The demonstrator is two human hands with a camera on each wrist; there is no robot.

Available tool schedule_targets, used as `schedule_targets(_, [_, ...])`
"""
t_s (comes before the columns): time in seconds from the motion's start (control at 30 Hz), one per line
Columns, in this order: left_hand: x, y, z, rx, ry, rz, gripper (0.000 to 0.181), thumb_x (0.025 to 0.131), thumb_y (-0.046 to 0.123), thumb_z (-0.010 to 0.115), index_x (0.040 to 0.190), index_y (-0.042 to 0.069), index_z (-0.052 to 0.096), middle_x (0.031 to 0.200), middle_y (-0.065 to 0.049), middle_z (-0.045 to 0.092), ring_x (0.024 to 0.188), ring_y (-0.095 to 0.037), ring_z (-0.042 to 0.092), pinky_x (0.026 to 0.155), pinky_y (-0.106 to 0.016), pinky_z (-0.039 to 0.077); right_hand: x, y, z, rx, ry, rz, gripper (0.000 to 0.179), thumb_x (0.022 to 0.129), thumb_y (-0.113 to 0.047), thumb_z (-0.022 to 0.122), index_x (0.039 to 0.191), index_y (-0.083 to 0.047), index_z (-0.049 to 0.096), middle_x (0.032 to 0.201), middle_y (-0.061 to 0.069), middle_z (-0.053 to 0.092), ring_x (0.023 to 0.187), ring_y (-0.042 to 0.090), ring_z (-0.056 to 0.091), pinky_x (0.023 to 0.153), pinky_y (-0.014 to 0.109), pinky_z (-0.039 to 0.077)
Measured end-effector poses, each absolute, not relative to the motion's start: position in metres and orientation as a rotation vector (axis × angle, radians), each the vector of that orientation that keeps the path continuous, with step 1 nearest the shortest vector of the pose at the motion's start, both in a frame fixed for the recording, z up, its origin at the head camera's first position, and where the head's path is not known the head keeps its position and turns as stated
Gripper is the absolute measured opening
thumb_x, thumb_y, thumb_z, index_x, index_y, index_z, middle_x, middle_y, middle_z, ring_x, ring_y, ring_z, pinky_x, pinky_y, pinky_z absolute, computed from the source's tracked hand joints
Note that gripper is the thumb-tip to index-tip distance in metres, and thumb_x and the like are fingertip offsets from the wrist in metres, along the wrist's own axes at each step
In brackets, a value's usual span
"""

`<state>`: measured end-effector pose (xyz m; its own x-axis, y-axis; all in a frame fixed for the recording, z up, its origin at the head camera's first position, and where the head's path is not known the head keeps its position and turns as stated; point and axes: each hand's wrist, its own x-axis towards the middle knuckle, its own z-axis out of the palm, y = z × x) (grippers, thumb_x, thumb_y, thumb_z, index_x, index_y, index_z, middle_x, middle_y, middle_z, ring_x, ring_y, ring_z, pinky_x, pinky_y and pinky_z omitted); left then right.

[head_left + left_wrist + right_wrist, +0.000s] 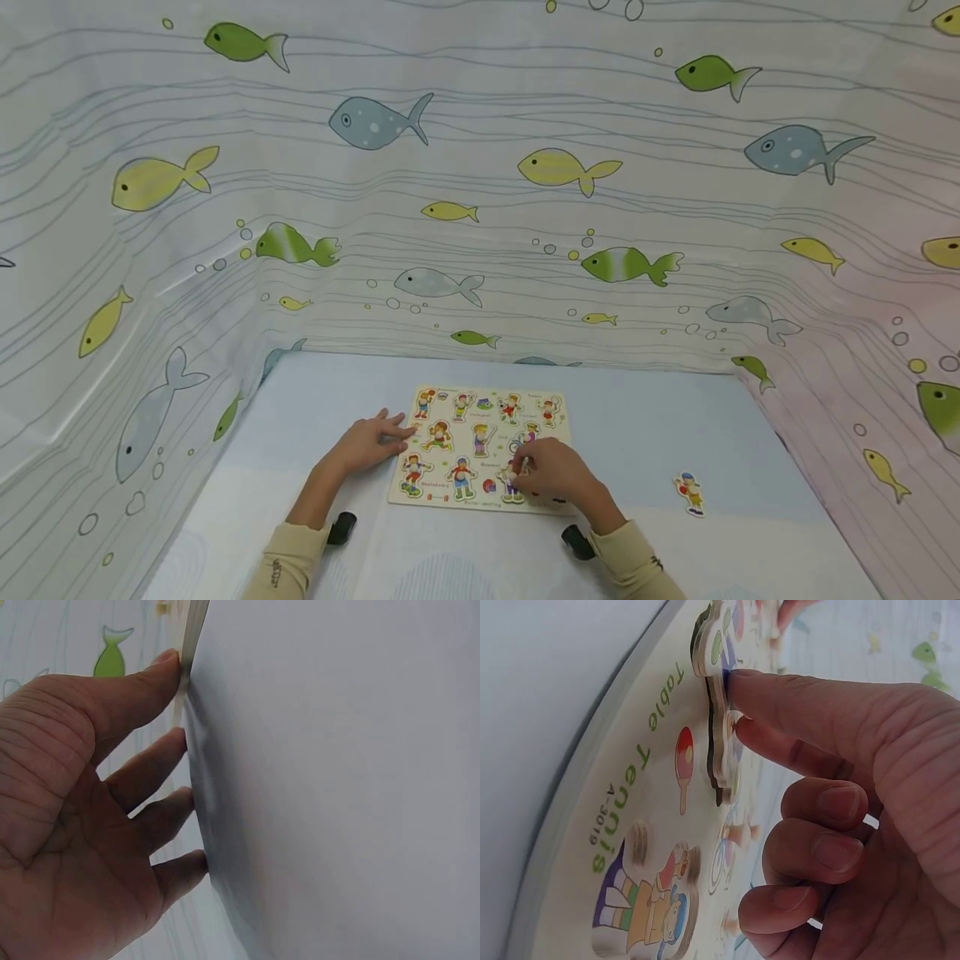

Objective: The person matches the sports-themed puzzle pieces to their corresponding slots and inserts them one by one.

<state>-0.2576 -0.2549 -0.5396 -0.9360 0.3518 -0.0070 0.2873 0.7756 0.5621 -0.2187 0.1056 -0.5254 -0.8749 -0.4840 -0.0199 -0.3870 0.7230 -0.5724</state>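
Observation:
A light wooden puzzle board (397, 492) lies flat on the table, covered with small sports figures and printed words. My right hand (553, 471) is over its lower right part. Between thumb and index finger it pinches a figure-shaped puzzle piece (714, 646), tilted partly out of its recess beside the words "Table Tennis"; the other fingers curl. My left hand (369, 443) rests at the board's left edge, fingers loosely extended. In the left wrist view its thumb (154, 686) touches the board's edge and the other fingertips reach the table surface.
One loose figure piece (688, 494) in a blue cap lies on the table to the right of the board. In the right wrist view, a recess (649, 900) with a printed figure shows near the board's corner. Fish-patterned sheeting (525, 225) walls the table on three sides.

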Motion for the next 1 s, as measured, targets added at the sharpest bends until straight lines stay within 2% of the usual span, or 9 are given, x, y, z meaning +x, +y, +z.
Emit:
schedule_targets(0.4, [-0.256,-0.255,-0.541,0.512,2.864,0.860,0.032,0.090,0.024,0.072,0.120,0.013,0.072,0.141,-0.016,0.053,0.137,-0.049,0.033,0.108,-0.066,0.027,-0.215,0.102,-0.525,-0.692,2.807,-0.789,0.011,0.081,-0.025,0.078,0.078,-0.023,0.069,0.062,-0.013,0.050,0.056,0.006,0.043,0.049,0.025,0.036])
schedule_targets(0.73, [-0.256,-0.254,-0.539,0.515,2.865,0.871,0.031,0.090,0.022,0.072,0.119,0.011,0.072,0.141,-0.017,0.053,0.137,-0.049,0.033,0.108,-0.066,0.026,-0.214,0.109,-0.520,-0.674,2.781,-0.820,0.013,0.082,-0.030,0.080,0.086,-0.021,0.071,0.062,-0.012,0.051,0.055,0.006,0.043,0.047,0.025,0.035])
schedule_targets(1.0, [-0.255,-0.254,-0.539,0.536,2.865,0.887,0.030,0.091,0.020,0.072,0.119,0.010,0.072,0.140,-0.018,0.053,0.137,-0.050,0.033,0.107,-0.066,0.027,-0.215,0.132,-0.513,-0.668,2.776,-0.876,0.013,0.083,-0.026,0.079,0.091,-0.019,0.071,0.064,-0.007,0.052,0.053,0.007,0.043,0.045,0.025,0.035])
